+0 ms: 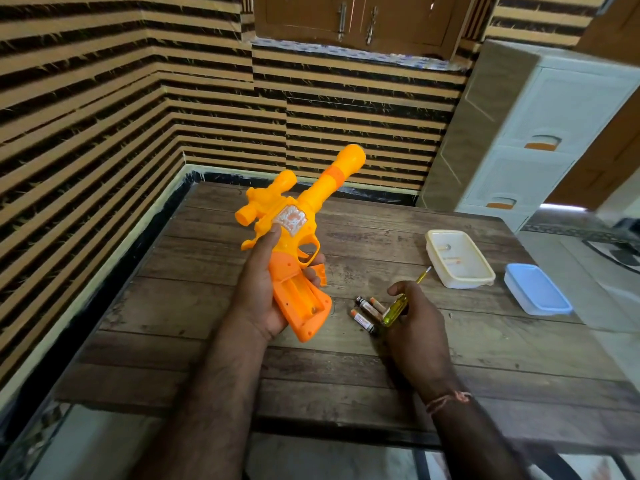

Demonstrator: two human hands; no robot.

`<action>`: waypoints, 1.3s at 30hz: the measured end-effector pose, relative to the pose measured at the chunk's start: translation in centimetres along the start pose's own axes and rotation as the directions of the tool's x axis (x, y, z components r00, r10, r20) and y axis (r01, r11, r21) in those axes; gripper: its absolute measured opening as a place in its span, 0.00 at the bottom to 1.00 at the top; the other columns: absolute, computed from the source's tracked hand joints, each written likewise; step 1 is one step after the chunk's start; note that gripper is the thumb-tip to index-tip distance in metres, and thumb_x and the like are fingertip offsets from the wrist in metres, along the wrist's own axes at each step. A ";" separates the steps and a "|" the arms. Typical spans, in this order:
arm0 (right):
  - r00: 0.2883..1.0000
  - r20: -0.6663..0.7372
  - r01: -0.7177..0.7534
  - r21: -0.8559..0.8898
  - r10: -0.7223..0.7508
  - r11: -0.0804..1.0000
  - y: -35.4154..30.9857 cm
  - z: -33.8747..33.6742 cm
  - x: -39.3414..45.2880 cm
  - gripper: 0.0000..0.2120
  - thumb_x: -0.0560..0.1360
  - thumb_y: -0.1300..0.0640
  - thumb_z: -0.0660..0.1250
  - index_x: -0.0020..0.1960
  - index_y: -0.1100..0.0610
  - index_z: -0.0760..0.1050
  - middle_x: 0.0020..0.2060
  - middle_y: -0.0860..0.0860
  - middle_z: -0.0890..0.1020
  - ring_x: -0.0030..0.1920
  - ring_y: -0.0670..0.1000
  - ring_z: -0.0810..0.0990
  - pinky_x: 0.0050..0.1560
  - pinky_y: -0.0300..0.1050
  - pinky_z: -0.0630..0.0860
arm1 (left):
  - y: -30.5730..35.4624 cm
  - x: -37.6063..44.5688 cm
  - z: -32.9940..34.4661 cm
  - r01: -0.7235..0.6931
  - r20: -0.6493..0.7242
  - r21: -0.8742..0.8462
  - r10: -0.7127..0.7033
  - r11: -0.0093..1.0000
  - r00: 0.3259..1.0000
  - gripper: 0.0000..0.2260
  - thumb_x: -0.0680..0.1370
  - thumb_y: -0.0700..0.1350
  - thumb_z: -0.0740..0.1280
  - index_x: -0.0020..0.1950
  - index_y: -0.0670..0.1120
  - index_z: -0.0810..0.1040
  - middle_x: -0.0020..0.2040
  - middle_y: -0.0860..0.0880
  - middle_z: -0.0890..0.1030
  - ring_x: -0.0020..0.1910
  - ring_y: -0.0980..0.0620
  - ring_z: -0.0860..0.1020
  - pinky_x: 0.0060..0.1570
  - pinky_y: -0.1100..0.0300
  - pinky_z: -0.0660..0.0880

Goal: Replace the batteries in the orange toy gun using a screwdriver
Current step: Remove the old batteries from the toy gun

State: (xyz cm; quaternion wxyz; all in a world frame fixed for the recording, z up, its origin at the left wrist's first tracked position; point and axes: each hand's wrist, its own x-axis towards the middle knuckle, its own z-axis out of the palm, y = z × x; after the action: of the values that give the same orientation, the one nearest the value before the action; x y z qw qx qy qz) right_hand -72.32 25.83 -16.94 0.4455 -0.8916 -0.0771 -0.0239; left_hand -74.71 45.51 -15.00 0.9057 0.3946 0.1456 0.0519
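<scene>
Plastic of two oranges makes up the orange toy gun (294,223), a yellow-orange barrel and scope above a deeper orange grip, held over the dark wood-plank table (214,299) with its muzzle pointing far and to the right. The left hand (266,289) grips it around the handle, thumb laid up on the pale sticker at the gun's side, fingers curled under the trigger guard. The battery bay in the grip lies uncovered, facing up. A small orange cover piece (321,273) shows just right of the left fingers. The right hand (415,323) curls round the clear yellow handle of a small screwdriver (403,299), whose thin shaft points far-right. Three brown cylindrical batteries (367,311) lie on the table just left of that hand. Farther right sits an open cream plastic box (485,275) holding small items, and beside it a blue-tinted translucent lid (536,289).
</scene>
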 end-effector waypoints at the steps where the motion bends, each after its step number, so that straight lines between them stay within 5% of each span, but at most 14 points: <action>1: 1.000 -0.004 0.019 0.002 -0.019 1.000 -0.3 -0.3 0.0 0.18 0.66 0.67 0.73 0.53 0.56 0.74 0.30 0.43 0.74 0.30 0.43 0.73 0.34 0.41 0.69 | 0.0 0.0 0.0 -0.012 -0.005 0.000 0.012 1.000 1.000 0.26 0.78 0.60 0.59 0.62 0.40 0.76 0.44 0.40 0.83 0.32 0.50 0.79 0.32 0.60 0.77; 3: 0.999 -0.015 0.046 0.040 -0.045 0.998 -0.7 -0.7 -0.2 0.17 0.68 0.70 0.71 0.54 0.58 0.74 0.31 0.44 0.75 0.30 0.41 0.75 0.32 0.34 0.69 | 0.0 0.0 -0.1 -0.046 -0.014 -0.008 0.046 0.999 0.999 0.23 0.77 0.59 0.60 0.60 0.43 0.78 0.43 0.42 0.84 0.39 0.47 0.79 0.36 0.58 0.78; 7: 0.982 -0.126 0.145 0.023 -0.141 0.989 0.1 -0.6 0.2 0.17 0.71 0.70 0.65 0.58 0.56 0.75 0.37 0.53 0.80 0.39 0.55 0.79 0.40 0.48 0.74 | 0.1 0.0 -0.4 -0.073 -0.069 -0.037 0.071 0.997 0.995 0.21 0.77 0.60 0.62 0.56 0.44 0.80 0.45 0.42 0.84 0.46 0.45 0.78 0.50 0.50 0.74; 11: 0.945 -0.235 0.232 -0.008 -0.227 0.973 0.8 -0.5 0.7 0.13 0.79 0.61 0.63 0.62 0.52 0.76 0.41 0.50 0.82 0.40 0.51 0.80 0.42 0.46 0.76 | 0.1 -0.2 -1.0 -0.058 -0.076 -0.065 0.053 0.996 0.996 0.30 0.74 0.63 0.66 0.64 0.41 0.76 0.52 0.38 0.80 0.36 0.50 0.80 0.40 0.54 0.76; 13: 0.908 -0.283 0.310 -0.039 -0.308 0.950 0.4 -1.1 0.8 0.06 0.80 0.54 0.64 0.53 0.53 0.79 0.38 0.49 0.82 0.39 0.50 0.79 0.40 0.47 0.75 | 0.2 -0.5 -1.2 -0.072 -0.076 -0.089 0.065 0.993 0.995 0.34 0.73 0.64 0.67 0.68 0.40 0.73 0.51 0.39 0.80 0.35 0.51 0.80 0.39 0.55 0.75; 15: 0.889 -0.296 0.345 -0.069 -0.350 0.936 -0.3 -1.6 0.7 0.14 0.79 0.47 0.61 0.38 0.53 0.74 0.30 0.47 0.75 0.32 0.47 0.73 0.34 0.45 0.66 | 0.2 -0.7 -1.2 -0.102 -0.076 -0.100 0.095 0.990 0.993 0.32 0.75 0.63 0.65 0.68 0.39 0.73 0.49 0.40 0.80 0.35 0.51 0.80 0.39 0.55 0.74; 19: 0.957 -0.108 0.255 -0.130 -0.270 0.958 -2.2 -1.1 -0.4 0.22 0.79 0.40 0.53 0.32 0.51 0.67 0.27 0.49 0.74 0.30 0.51 0.74 0.31 0.47 0.64 | 1.1 -1.9 -1.1 -0.165 -0.076 -0.133 0.156 0.977 0.985 0.23 0.79 0.59 0.59 0.57 0.40 0.77 0.43 0.42 0.80 0.32 0.51 0.76 0.34 0.59 0.75; 24: 0.961 0.238 0.253 -0.555 -0.140 0.792 -4.0 2.2 -2.6 0.19 0.79 0.41 0.57 0.48 0.55 0.77 0.46 0.54 0.83 0.48 0.57 0.81 0.44 0.48 0.75 | 3.0 -2.1 -3.6 -0.265 -0.215 -0.060 0.246 0.962 0.945 0.26 0.77 0.60 0.63 0.67 0.43 0.74 0.45 0.43 0.82 0.37 0.49 0.80 0.37 0.57 0.78; 30: 0.951 0.284 0.284 -0.634 -0.126 0.719 -5.5 5.1 -2.3 0.19 0.79 0.40 0.58 0.52 0.54 0.76 0.51 0.54 0.83 0.54 0.56 0.81 0.48 0.46 0.76 | 4.7 -1.9 -5.7 -0.289 -0.411 -0.035 0.250 0.957 0.877 0.15 0.80 0.54 0.63 0.64 0.51 0.74 0.52 0.46 0.81 0.45 0.48 0.79 0.40 0.54 0.73; 39: 0.947 0.302 0.294 -0.676 -0.109 0.675 -5.5 6.2 -1.3 0.22 0.79 0.36 0.53 0.55 0.53 0.74 0.51 0.54 0.82 0.53 0.56 0.81 0.48 0.48 0.76 | 4.4 -0.9 -6.1 -0.224 -0.436 -0.108 0.156 0.968 0.886 0.07 0.79 0.53 0.65 0.55 0.53 0.77 0.52 0.46 0.82 0.51 0.47 0.79 0.48 0.51 0.74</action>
State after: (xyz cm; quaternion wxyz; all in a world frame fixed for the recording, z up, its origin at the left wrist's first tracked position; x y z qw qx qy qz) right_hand -74.59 33.90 -16.51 0.0472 -0.9760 -0.2127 0.0051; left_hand -77.38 52.63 -15.53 0.8709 0.3144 0.2947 0.2363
